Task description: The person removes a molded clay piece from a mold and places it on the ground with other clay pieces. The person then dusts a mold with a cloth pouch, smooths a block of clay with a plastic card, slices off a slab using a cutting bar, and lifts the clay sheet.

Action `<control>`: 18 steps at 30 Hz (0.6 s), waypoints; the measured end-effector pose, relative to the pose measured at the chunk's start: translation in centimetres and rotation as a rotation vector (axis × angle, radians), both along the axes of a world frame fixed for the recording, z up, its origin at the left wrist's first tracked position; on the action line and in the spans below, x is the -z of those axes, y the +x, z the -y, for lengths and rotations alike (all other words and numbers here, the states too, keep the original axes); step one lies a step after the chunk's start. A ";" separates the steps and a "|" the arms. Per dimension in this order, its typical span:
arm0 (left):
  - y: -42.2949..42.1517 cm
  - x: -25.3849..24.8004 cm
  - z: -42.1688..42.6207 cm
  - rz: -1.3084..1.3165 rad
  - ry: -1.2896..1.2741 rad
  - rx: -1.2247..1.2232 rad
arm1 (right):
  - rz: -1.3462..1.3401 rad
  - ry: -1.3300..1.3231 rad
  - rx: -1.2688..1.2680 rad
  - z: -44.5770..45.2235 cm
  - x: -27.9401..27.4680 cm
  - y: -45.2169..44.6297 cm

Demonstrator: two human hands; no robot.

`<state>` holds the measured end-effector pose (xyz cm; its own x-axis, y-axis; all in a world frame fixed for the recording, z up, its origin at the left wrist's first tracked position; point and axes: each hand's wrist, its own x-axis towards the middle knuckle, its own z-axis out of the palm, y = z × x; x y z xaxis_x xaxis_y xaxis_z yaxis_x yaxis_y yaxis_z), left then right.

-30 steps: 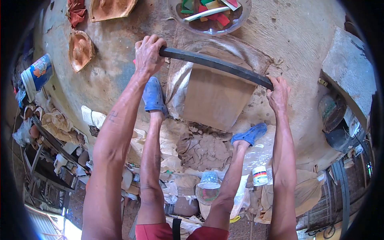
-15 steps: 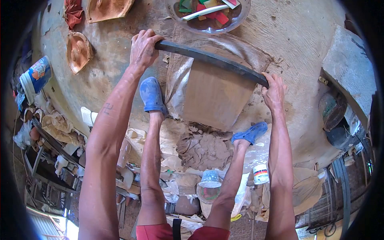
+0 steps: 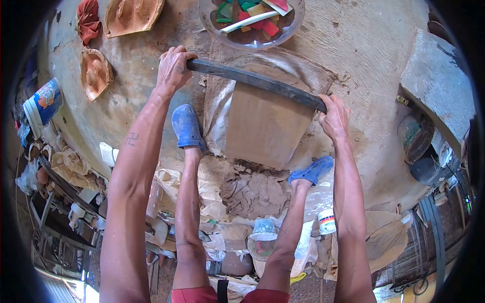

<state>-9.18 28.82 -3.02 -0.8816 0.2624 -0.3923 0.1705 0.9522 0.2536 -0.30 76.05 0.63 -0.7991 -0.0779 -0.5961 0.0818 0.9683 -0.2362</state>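
Observation:
A long dark bar [image 3: 252, 79], like a wooden straightedge, spans from one hand to the other. My left hand [image 3: 174, 68] is wrapped round its left end, and my right hand [image 3: 335, 115] grips the right end. Beneath the bar lies a flat, smooth brown slab [image 3: 268, 126] that looks like clay, on a sack-like cloth [image 3: 214, 118] with plastic sheeting. The bar crosses the slab's far part; whether it touches the surface I cannot tell. Lumpy wet clay [image 3: 255, 194] is heaped on the near side of the slab, between my feet.
A clear bowl [image 3: 298, 31] of coloured scraps stands beyond the slab. Two clay moulds [image 3: 96, 74] [image 3: 132, 17] and a red cloth [image 3: 87, 22] lie at the far left. My blue clogs [image 3: 187, 123] flank the slab. Buckets [image 3: 263, 230] [image 3: 327, 221] stand nearer me; a grey block [image 3: 437, 76] is right.
The view has shifted a little, so most things appear slightly left and lower. Both hands keep their hold on the bar, which stays across the slab's far part.

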 end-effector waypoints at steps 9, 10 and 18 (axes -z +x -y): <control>1.2 -0.1 -0.8 -0.025 0.027 0.007 | -0.001 -0.002 -0.003 -1.0 -0.1 1.0; 1.3 -0.1 -1.0 -0.025 0.034 0.009 | -0.005 -0.007 -0.007 -1.2 0.1 1.0; 0.9 -0.4 -1.4 -0.005 -0.003 0.021 | -0.008 -0.018 0.019 -1.3 0.3 2.2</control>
<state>-8.26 30.19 -2.66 -0.8777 0.2800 -0.3890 0.1920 0.9490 0.2499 1.92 77.39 0.38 -0.8050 -0.0733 -0.5887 0.0981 0.9622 -0.2540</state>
